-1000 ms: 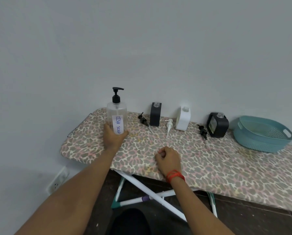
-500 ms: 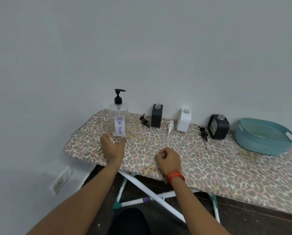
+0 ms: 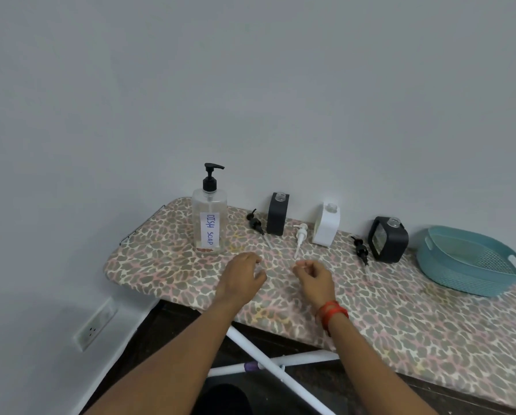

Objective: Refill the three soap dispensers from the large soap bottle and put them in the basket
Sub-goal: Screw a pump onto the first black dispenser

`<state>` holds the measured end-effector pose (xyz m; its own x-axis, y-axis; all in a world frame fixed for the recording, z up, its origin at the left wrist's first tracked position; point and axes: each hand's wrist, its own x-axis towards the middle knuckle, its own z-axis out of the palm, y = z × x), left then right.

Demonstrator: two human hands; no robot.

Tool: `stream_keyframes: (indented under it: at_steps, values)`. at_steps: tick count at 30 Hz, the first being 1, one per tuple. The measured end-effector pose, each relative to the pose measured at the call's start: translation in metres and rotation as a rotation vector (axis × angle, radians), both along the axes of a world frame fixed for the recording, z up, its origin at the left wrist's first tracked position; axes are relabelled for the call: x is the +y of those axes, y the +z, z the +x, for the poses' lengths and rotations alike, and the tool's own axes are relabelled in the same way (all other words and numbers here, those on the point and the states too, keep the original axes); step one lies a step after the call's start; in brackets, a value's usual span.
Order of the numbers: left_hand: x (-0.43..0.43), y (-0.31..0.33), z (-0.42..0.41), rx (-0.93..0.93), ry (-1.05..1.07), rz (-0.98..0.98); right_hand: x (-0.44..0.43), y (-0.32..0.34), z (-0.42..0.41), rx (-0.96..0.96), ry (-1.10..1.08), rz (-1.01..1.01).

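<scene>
Clear soap bottle (image 3: 209, 223) (upright) just beyond loosely curled, empty fingers (image 3: 258, 260) of both hands.

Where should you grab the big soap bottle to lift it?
Probably around the flat-sided clear body of the big soap bottle, coming from the front with the left hand, the nearer one. The pump on top is thin and could press down.

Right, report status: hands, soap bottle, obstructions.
Left hand and right hand empty, over board. Clear pump bottle labelled DISH SOAP upright, untouched. Three dispensers uncapped. Teal plastic basket empty. Nothing blocking.
</scene>
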<state>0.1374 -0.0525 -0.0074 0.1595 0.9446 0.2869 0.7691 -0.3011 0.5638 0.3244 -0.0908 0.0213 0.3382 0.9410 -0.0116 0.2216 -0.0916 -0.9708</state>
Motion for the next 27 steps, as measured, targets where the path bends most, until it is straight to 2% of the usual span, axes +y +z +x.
stream_keyframes:
  at_steps: [3,6,9,15,19,27]
  values:
    - [0.004,-0.008,-0.002,-0.029,0.004,0.019,0.031,0.015,0.002,-0.049,-0.045,0.024]
    - [0.008,-0.012,-0.002,-0.079,0.019,0.022,0.080,0.046,-0.010,-0.208,-0.002,0.041]
    - [0.011,-0.012,-0.002,-0.090,0.019,0.016,0.127,0.078,-0.027,-0.360,0.070,-0.067]
    - [0.008,-0.010,-0.003,-0.071,0.021,-0.042,0.177,0.093,-0.048,-0.393,0.072,-0.180]
    - [0.008,-0.008,-0.003,-0.078,0.030,-0.048,0.183,0.088,-0.049,-0.460,0.010,-0.165]
    - [0.001,0.002,-0.003,-0.209,0.042,-0.130,0.141,0.086,-0.029,-0.384,0.041,-0.046]
